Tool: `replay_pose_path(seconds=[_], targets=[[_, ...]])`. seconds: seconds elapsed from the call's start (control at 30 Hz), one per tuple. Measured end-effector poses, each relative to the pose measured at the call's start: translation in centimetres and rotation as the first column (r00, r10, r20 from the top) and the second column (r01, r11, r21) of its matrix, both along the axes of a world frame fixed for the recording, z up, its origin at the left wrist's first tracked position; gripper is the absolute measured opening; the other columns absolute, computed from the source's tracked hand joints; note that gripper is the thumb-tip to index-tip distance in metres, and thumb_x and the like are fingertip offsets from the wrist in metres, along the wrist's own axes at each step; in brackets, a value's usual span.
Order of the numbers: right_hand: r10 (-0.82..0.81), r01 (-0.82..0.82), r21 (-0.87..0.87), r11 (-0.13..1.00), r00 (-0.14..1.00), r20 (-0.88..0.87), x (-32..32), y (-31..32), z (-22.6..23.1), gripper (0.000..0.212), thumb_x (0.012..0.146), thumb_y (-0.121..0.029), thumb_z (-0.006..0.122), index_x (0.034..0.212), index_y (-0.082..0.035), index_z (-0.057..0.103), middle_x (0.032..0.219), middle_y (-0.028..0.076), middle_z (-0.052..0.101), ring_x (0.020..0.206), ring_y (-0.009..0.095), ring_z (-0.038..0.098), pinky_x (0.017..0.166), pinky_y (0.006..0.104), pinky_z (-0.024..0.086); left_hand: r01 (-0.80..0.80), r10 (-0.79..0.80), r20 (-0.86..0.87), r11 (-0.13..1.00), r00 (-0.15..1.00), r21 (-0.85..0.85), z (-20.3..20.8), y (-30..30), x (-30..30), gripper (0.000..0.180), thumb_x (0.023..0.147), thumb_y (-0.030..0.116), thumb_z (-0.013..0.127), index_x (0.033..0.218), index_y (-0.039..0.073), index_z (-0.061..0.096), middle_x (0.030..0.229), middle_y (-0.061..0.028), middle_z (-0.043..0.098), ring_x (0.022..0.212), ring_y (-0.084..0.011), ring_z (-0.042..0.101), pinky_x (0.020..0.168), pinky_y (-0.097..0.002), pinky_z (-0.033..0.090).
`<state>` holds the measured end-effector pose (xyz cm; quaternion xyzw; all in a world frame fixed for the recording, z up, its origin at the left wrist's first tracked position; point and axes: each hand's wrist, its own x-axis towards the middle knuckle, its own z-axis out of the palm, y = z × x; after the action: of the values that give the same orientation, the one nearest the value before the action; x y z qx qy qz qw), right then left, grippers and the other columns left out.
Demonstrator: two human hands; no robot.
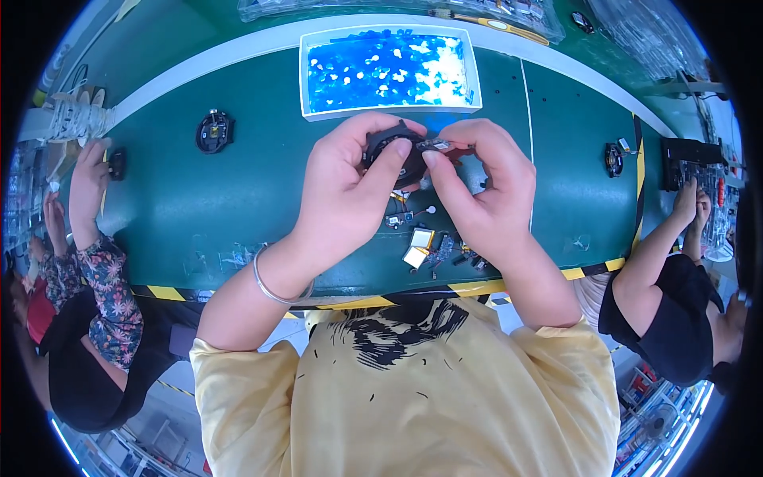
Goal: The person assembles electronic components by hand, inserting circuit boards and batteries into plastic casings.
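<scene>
My left hand (338, 179) is closed round a round black watch-like case (412, 168), its thumb pressing on the open face. At the case's right edge, my right hand (497, 179) pinches a small dark electronic part (434, 145) between thumb and fingers. Whether that part touches the case's inside I cannot tell. Below the hands, on the green table, lie a small component with a wire (400, 219), silver-and-yellow battery cells (418, 247) and several small dark parts (470, 258).
Beyond my hands stands a white box (307, 113) full of blue and white pieces. Another black case (214, 132) lies to the left, and one (613, 160) to the right. A wooden-handled brush (501, 26) rests at the back. Co-workers sit on both sides, one hand (688, 203) at the right.
</scene>
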<state>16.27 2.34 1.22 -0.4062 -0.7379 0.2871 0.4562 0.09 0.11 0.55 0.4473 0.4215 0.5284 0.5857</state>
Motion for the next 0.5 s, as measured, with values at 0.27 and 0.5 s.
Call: replay_pose_path(seconds=[0.27, 0.5], targets=[[0.000, -0.177, -0.439, 0.881, 0.927, -0.374, 0.4, 0.1, 0.2, 0.010, 0.083, 0.004, 0.066, 0.088, 0.000, 0.059, 0.081, 0.005, 0.062, 0.072, 0.011, 0.064, 0.063, 0.0227, 0.053, 0.085, -0.067, 0.115, 0.984, 0.991, -0.159, 0.2, 0.4, -0.5, 0.015, 0.095, 0.001, 0.050, 0.107, -0.005, 0.057, 0.094, -0.0112, 0.066, 0.081, -0.0164, 0.068, 0.068, -0.0268, 0.058], [0.064, -0.296, -0.495, 0.817, 0.899, -0.433, 1.5, 0.6, 0.4, 0.006, 0.087, 0.005, 0.063, 0.090, 0.002, 0.059, 0.085, 0.004, 0.063, 0.075, 0.008, 0.064, 0.068, 0.0205, 0.052, 0.106, -0.067, 0.167, 0.966, 0.984, -0.235, 0.5, 0.4, -0.1, 0.020, 0.092, 0.001, 0.048, 0.108, -0.006, 0.057, 0.095, -0.0172, 0.067, 0.081, -0.0263, 0.071, 0.064, -0.0321, 0.061]])
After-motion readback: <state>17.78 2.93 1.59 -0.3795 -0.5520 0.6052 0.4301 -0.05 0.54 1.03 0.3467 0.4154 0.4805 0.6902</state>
